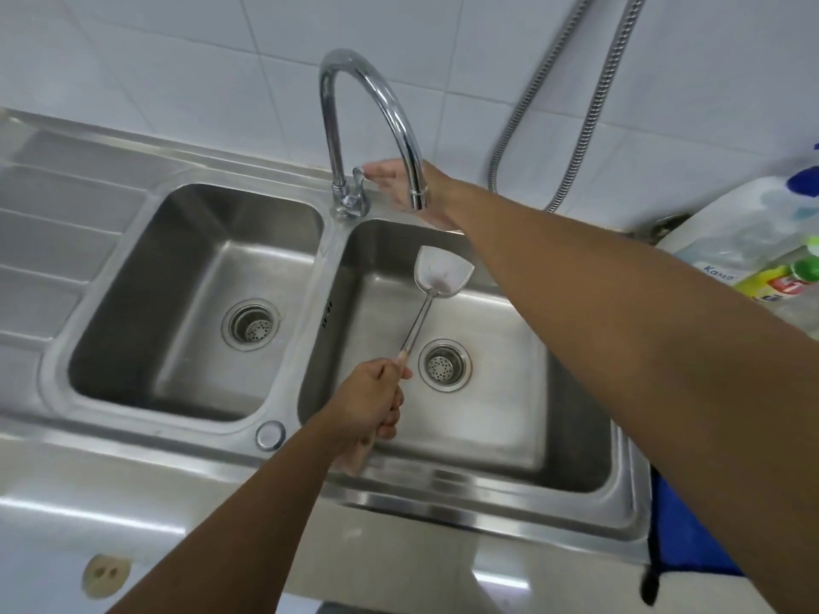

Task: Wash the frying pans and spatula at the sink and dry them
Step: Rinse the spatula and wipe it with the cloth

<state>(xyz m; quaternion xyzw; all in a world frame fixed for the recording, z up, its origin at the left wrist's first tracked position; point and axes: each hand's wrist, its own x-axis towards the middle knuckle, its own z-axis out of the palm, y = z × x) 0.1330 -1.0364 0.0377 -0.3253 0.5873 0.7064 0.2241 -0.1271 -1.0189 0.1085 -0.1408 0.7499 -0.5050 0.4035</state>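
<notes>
A steel spatula with a pale wooden handle is held over the right basin of a double steel sink, blade up and under the faucet spout. My left hand is closed around its handle. My right hand reaches behind the curved chrome faucet, fingertips at the tap lever. No water is running. No frying pan is in view.
The left basin holds nothing, with a ribbed drainboard to its left. Detergent bottles stand at the right edge. A blue cloth lies at the sink's front right. A metal hose hangs on the tiled wall.
</notes>
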